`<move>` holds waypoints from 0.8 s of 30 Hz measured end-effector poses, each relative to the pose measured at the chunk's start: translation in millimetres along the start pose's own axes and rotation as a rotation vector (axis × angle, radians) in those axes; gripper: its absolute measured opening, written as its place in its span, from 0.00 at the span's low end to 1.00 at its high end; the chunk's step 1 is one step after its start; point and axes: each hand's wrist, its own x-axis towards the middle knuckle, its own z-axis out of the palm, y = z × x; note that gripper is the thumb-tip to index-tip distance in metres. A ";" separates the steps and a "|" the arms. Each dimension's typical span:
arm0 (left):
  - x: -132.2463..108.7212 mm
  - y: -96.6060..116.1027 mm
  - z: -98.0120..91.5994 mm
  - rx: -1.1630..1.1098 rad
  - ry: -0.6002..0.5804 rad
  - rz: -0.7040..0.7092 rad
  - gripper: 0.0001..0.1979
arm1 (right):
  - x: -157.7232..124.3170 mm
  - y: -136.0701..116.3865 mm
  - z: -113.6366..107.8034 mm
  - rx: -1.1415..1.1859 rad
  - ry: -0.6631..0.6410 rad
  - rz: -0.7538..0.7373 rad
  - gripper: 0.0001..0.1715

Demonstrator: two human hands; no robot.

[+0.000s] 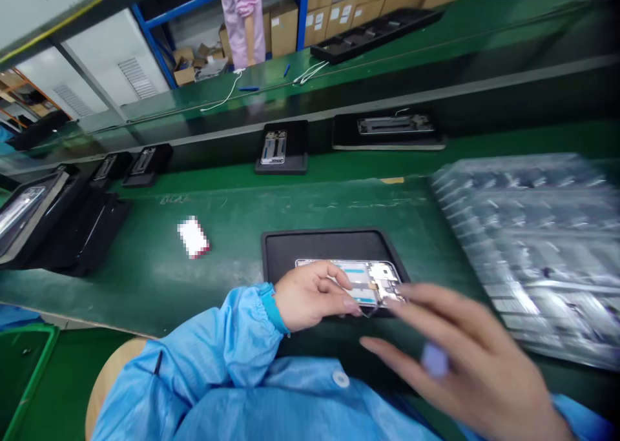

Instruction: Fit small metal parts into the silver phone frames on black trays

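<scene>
A phone frame (369, 279) with exposed inner parts lies on a black tray (320, 246) on the green bench in front of me. My left hand (312, 296) rests on the frame's left end, fingers curled round its near edge. My right hand (460, 357) hovers close to the camera, just right of and below the frame, blurred by motion, with its fingers stretched out and apart. A small pale purple thing (434, 359) shows on that hand; I cannot make out what it is.
A clear plastic tray of small parts (533, 247) fills the right side. More black trays with phone frames (282, 146) (390, 130) sit on the belt behind. Black fixtures (58, 221) stand at left, a small white card (193, 237) lies between. A person in pink (242, 15) stands far back.
</scene>
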 end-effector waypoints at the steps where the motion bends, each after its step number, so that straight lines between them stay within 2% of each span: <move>1: 0.0 -1.1 -1.1 0.015 -0.025 -0.028 0.38 | -1.9 3.8 -4.5 -0.005 -0.094 -0.123 0.30; 2: 0.4 -2.1 -2.0 0.034 -0.046 -0.053 0.38 | -2.9 7.8 -8.9 0.001 -0.189 -0.221 0.31; 4: 2.1 -3.0 -3.2 0.066 -0.083 -0.087 0.38 | -3.0 15.2 -16.7 0.013 -0.309 -0.322 0.32; 7: 5.6 -0.3 -2.7 0.097 -0.145 -0.098 0.37 | -1.8 22.4 -22.7 0.016 -0.324 -0.348 0.31; 9: 7.2 3.4 -1.8 0.196 -0.146 -0.054 0.32 | -1.4 26.4 -21.6 0.006 -0.307 -0.338 0.29; 12: 6.0 7.4 -4.7 0.634 0.046 0.154 0.21 | 1.7 36.6 -14.2 -0.092 -0.268 -0.333 0.22; 14: 2.0 7.1 -12.3 1.019 0.179 0.297 0.23 | 7.0 46.0 -8.0 -0.199 -0.246 -0.331 0.16; 15: -1.0 6.0 -18.1 1.181 0.197 0.337 0.26 | 10.0 50.8 -5.2 -0.249 -0.248 -0.321 0.13; 18: -12.7 1.4 -38.9 1.420 0.092 0.363 0.35 | 16.3 60.8 3.0 -0.319 -0.283 -0.303 0.11; 21: -23.9 -1.6 -55.0 1.452 -0.004 0.390 0.38 | 14.1 60.8 13.1 -0.274 -0.344 -0.317 0.12; 24: -29.3 -1.8 -59.6 1.462 -0.028 0.399 0.41 | 8.4 53.7 24.9 -0.222 -0.387 -0.302 0.11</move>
